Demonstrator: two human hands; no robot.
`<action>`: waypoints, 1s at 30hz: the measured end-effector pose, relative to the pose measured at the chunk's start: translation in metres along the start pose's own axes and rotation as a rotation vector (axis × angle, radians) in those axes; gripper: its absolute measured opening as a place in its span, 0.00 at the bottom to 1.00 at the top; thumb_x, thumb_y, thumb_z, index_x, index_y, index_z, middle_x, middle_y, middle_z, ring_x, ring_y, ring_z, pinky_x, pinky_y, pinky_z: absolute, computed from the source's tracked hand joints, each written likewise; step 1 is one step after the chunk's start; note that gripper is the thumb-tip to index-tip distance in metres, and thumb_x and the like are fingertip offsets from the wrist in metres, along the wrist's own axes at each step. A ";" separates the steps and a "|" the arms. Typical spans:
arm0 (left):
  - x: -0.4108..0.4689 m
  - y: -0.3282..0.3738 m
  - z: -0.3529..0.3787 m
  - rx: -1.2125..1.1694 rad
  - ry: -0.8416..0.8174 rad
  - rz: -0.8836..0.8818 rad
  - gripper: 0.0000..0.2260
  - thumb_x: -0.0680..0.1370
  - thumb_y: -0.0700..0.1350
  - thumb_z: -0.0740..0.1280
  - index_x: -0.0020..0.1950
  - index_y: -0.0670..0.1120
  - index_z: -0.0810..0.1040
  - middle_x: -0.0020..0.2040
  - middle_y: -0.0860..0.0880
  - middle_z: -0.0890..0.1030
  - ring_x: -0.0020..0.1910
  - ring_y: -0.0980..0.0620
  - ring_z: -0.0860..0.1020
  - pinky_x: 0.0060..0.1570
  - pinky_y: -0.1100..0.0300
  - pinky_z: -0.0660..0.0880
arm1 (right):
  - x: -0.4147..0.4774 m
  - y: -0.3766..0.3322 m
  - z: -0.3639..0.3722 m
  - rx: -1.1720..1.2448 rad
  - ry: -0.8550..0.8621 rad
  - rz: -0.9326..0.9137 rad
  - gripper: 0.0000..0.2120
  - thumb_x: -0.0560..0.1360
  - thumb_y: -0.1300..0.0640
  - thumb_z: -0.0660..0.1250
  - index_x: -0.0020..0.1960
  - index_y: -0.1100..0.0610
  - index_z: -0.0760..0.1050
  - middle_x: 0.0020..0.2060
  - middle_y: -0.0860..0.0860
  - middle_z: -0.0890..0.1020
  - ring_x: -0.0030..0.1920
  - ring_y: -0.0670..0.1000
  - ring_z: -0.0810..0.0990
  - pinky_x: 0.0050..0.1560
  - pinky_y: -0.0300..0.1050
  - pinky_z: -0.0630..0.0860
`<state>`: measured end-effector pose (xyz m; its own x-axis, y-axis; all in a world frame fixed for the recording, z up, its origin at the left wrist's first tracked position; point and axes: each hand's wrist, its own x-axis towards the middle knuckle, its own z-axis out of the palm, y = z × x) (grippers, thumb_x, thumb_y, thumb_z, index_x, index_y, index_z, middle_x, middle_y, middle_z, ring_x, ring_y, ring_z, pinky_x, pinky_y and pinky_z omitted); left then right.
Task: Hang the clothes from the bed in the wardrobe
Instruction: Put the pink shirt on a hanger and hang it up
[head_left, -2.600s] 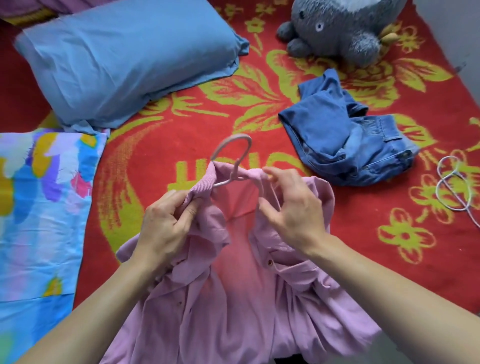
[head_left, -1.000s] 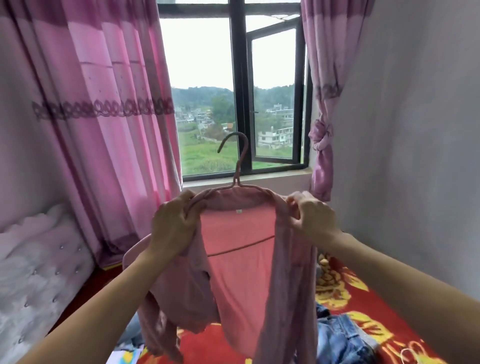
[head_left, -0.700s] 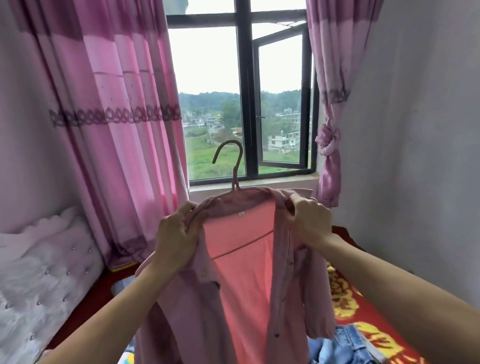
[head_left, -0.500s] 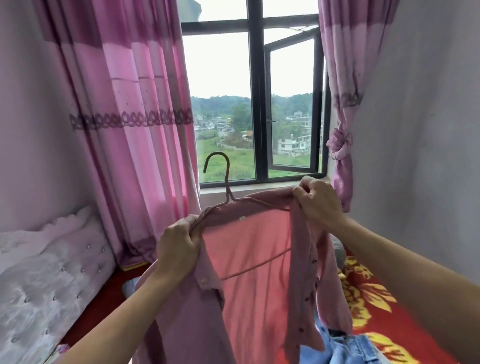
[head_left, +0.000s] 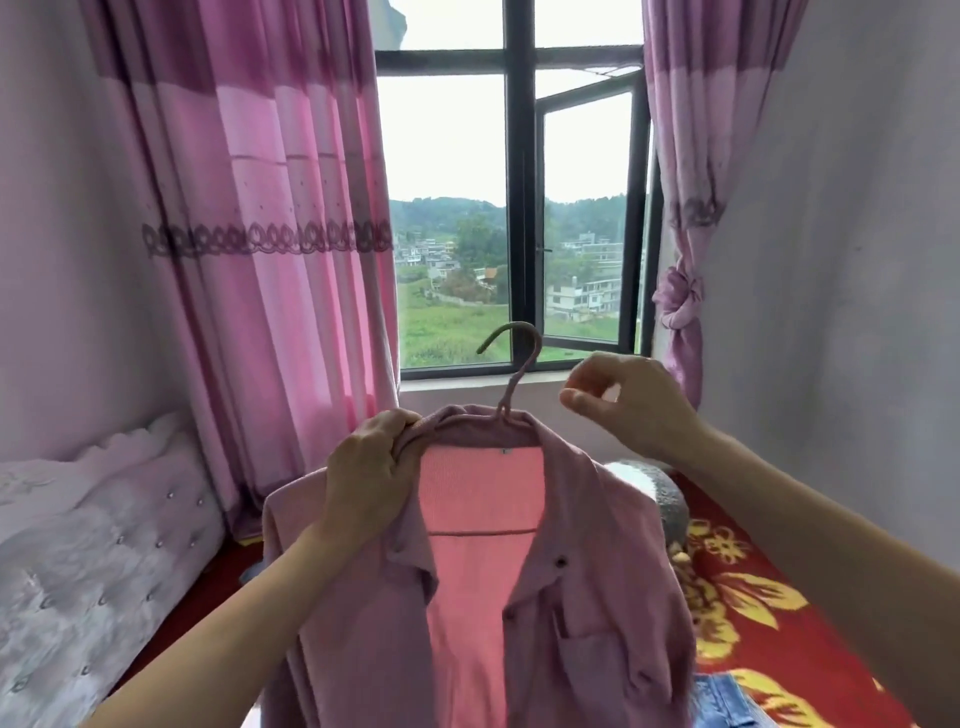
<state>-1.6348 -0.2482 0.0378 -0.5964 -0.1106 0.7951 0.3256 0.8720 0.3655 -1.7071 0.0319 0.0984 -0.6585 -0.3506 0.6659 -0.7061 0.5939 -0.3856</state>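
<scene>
- Fingers (head_left: 397, 427) of the left hand (head_left: 371, 478) curl round the collar and shoulder of one pink shirt (head_left: 493, 613), gripping it against the hanger (head_left: 512, 391)
- Right hand (head_left: 631, 402) hovers just beside the hanger's hook, fingers loosely bent, thumb and forefinger apart, holding nothing
- Shirt hangs upright on its one hanger, front unbuttoned, held in the air above the bed (head_left: 753, 613), whose red cover bears yellow flowers
- One pair of blue jeans (head_left: 727, 701) lies on the cover; one grey plush toy (head_left: 667, 493) peeks from behind the shirt's shoulder
- Room: one dark-framed window (head_left: 519, 208) with a pane swung open; two pink curtains, the left curtain (head_left: 260, 260) loose, the right curtain (head_left: 680, 260) knotted; one pale tufted headboard (head_left: 93, 545); plain wall (head_left: 857, 260)
</scene>
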 end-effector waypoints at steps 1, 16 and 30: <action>0.001 -0.001 -0.003 -0.025 0.013 0.022 0.20 0.76 0.60 0.58 0.49 0.46 0.80 0.41 0.52 0.81 0.37 0.52 0.76 0.37 0.60 0.69 | 0.002 -0.003 0.000 0.001 -0.059 -0.020 0.12 0.71 0.41 0.71 0.50 0.44 0.79 0.43 0.42 0.82 0.43 0.43 0.80 0.48 0.48 0.78; -0.023 -0.021 -0.072 0.049 0.045 -0.165 0.09 0.80 0.48 0.64 0.48 0.49 0.83 0.39 0.51 0.83 0.41 0.49 0.80 0.42 0.54 0.76 | -0.009 -0.053 0.075 -0.237 -0.124 -0.383 0.20 0.81 0.42 0.50 0.65 0.51 0.69 0.41 0.56 0.84 0.41 0.62 0.82 0.37 0.52 0.73; -0.120 0.089 -0.150 0.277 0.024 -0.303 0.13 0.74 0.56 0.64 0.49 0.49 0.80 0.36 0.55 0.79 0.36 0.56 0.76 0.38 0.62 0.70 | -0.042 -0.099 0.049 0.439 -0.294 -0.454 0.08 0.74 0.45 0.64 0.50 0.47 0.76 0.36 0.45 0.81 0.35 0.45 0.78 0.39 0.48 0.76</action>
<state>-1.4242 -0.2284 0.0477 -0.6167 -0.3901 0.6838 -0.0735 0.8934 0.4433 -1.6224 -0.0483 0.0775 -0.2727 -0.7131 0.6458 -0.9273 0.0160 -0.3739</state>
